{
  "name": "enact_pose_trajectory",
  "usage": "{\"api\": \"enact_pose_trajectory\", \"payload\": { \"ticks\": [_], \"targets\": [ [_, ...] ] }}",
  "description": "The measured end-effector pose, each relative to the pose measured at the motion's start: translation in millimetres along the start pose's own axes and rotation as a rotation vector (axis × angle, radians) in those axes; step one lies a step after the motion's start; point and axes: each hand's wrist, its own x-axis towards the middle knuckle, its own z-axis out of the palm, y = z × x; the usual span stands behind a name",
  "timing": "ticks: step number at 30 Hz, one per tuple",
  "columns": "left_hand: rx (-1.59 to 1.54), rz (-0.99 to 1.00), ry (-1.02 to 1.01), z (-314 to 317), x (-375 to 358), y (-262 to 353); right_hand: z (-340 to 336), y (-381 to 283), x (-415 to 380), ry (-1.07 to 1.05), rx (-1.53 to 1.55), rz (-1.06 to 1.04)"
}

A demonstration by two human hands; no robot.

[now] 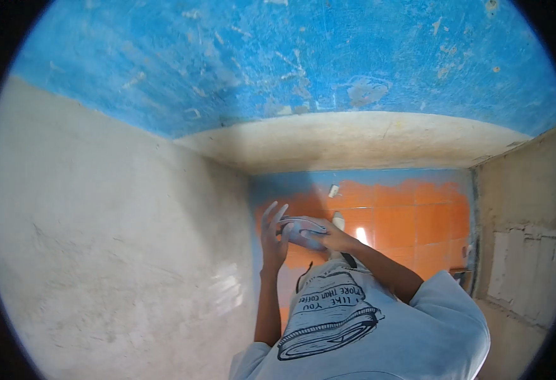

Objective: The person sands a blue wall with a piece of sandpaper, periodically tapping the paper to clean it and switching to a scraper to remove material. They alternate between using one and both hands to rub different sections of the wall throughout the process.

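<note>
A grey folded sheet (303, 239) is between my two hands, in front of my waist; its upper edge is curved and darker. My right hand (330, 237) grips it from the right, with fingers across its face. My left hand (274, 237) is at its left end, the thumb against the sheet and other fingers stretched upward. Pale dust whitens the fingers of both hands. What the sheet is made of is not clear from here.
A peeling blue wall (354, 50) with a pale lower band (366, 136) rises ahead. Bare grey wall (101, 221) stands close on the left, a rough wall (522, 253) on the right. Orange floor tiles (395, 221) carry greyish dust and a small white piece (334, 190).
</note>
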Motion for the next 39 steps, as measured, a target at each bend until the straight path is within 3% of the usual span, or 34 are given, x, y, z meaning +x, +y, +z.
{"api": "enact_pose_trajectory", "payload": {
  "ticks": [2, 4, 6, 11, 14, 17, 19, 21, 23, 24, 27, 33, 39],
  "targets": [
    [-0.138, -0.14, -0.049, 4.2, 14.1, -3.0, -3.0, -2.3, 14.9, 0.027, 0.017, 0.102],
    [-0.102, -0.159, -0.061, 8.0, 26.5, -16.1, -11.2, -24.9, 24.1, -0.012, 0.069, 0.139],
    [-0.163, -0.269, -0.065, 12.6, 37.5, -22.6, -17.2, -4.4, 42.7, 0.023, 0.039, 0.02],
    [-0.141, -0.262, -0.111, 16.6, 64.3, -26.7, -37.0, -3.3, 73.5, -0.065, 0.128, -0.195],
    [-0.184, -0.196, -0.181, 23.1, 84.7, -53.5, -45.0, -0.5, 86.0, 0.032, 0.013, -0.133],
    [-0.323, -0.227, -0.25, 21.1, 101.1, -61.1, -48.5, -24.9, 87.9, 0.08, 0.05, -0.198],
    [-0.324, -0.156, -0.273, 12.6, 123.6, -63.0, -38.5, -60.6, 85.0, 0.248, 0.071, -0.026],
    [-0.206, 0.028, -0.278, 0.2, 142.8, -72.0, -28.0, -66.2, 98.2, 0.404, 0.083, -0.025],
    [-0.268, -0.015, -0.304, -23.5, 159.4, -79.4, -20.6, -38.8, 123.7, 0.524, 0.067, -0.185],
    [-0.301, -0.041, -0.31, -37.7, 166.7, -85.5, -13.7, -32.1, 135.6, 0.585, 0.161, -0.168],
    [-0.339, -0.091, -0.247, -71.0, 187.4, -128.9, 6.0, -36.8, 175.1, 0.752, 0.25, -0.196],
    [-0.345, -0.152, -0.164, -123.0, 228.3, -195.9, 44.6, -71.9, 221.9, 0.894, -0.185, -0.402],
    [-0.232, 0.146, 0.122, -170.7, 277.1, -172.1, 22.9, -99.0, 238.7, 1.051, -0.397, -0.561]
  ]
}}
